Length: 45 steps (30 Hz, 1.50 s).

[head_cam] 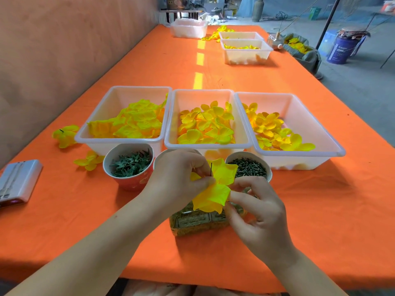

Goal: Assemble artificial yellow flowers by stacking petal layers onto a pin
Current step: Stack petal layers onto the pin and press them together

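Above the orange-covered bench (320, 199), the left hand (179, 178) pinches a thin dark pin (211, 169) poking through a broad yellow fabric petal layer (213, 196), the right hand (256, 212) pinching its edge, seemingly to seat it; the next move likely needs another layer.

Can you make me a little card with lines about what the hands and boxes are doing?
left hand: pinches yellow petal layer beside the pin
right hand: pinches the same layer's edge
pin: pokes up from the layer
three white bins: yellow petals in each
red cup: green star-shaped pieces
white cup: small dark pegs
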Each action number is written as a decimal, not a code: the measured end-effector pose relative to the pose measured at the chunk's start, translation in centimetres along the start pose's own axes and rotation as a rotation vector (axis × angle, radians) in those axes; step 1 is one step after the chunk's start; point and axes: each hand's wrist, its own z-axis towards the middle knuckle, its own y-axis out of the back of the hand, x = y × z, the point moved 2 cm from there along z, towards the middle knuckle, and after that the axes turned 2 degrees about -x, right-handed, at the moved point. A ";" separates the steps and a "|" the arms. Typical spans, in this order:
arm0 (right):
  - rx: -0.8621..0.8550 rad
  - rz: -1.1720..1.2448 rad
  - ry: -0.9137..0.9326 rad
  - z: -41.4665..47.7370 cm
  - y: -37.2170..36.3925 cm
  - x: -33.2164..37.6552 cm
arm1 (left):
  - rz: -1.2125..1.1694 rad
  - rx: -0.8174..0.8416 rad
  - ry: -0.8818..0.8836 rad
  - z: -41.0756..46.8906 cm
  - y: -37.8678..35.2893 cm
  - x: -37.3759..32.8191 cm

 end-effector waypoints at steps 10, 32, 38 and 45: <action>-0.126 0.103 -0.069 0.4 0.9 0.3 | 0.032 -0.052 0.039 -0.7 -0.3 0.2; 0.217 0.122 -0.166 6.0 0.0 0.7 | -0.006 -0.134 0.032 -1.5 -0.7 0.1; 0.259 0.083 -0.173 6.3 -0.8 0.9 | -0.078 -0.003 0.023 -1.5 0.7 0.5; 0.308 0.025 -0.160 6.5 -0.7 0.9 | 0.172 -0.207 0.245 2.1 6.1 8.6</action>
